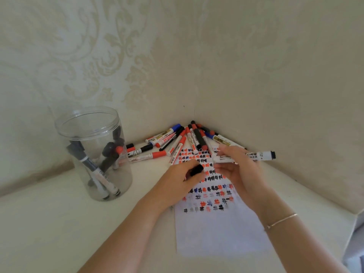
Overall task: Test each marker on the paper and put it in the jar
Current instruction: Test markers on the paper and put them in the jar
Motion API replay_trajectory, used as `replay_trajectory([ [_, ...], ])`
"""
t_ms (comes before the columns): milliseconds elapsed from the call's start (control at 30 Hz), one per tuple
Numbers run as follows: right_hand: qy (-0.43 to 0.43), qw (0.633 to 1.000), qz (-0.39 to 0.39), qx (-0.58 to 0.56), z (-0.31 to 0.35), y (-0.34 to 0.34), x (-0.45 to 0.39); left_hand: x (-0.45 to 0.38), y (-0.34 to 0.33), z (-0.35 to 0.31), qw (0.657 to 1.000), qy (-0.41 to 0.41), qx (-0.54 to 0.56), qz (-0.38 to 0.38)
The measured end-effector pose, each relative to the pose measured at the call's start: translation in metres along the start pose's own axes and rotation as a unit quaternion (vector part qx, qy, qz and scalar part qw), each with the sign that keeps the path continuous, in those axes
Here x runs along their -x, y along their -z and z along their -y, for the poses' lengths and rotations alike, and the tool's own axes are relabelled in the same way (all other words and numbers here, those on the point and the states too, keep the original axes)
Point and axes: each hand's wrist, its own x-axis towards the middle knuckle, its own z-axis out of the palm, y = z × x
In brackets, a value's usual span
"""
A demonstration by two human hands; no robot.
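Head view: right hand [239,170] fingers grasp white black-ended marker [256,156]; left hand [180,175] pinches black cap [196,170].

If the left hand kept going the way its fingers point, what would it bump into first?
Probably the right hand holding the white marker: the left hand, gripping a black cap, points toward it, just apart. Depth is hard to judge.

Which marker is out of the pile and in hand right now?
The white marker with a black end, gripped in the right hand above the paper; the others lie in the corner or stand in the jar.
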Motion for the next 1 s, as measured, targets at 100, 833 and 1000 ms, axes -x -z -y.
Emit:
replay_trajectory([
  [100, 0.022, 0.999, -0.033, -0.001, -0.005, -0.008, -0.001, 0.002, 0.004, -0.004, 0.999, 0.0, 0.034, -0.01],
  [833, 0.023, 0.998, -0.026, 0.055, 0.011, -0.072, -0.008, -0.005, 0.039, -0.075, 0.932, 0.082, 0.291, -0.198],
  [1000, 0.116, 0.991, -0.001, 0.072, 0.029, -0.09, -0.011, -0.01, 0.053, -0.084, 0.888, 0.108, 0.391, -0.214],
])
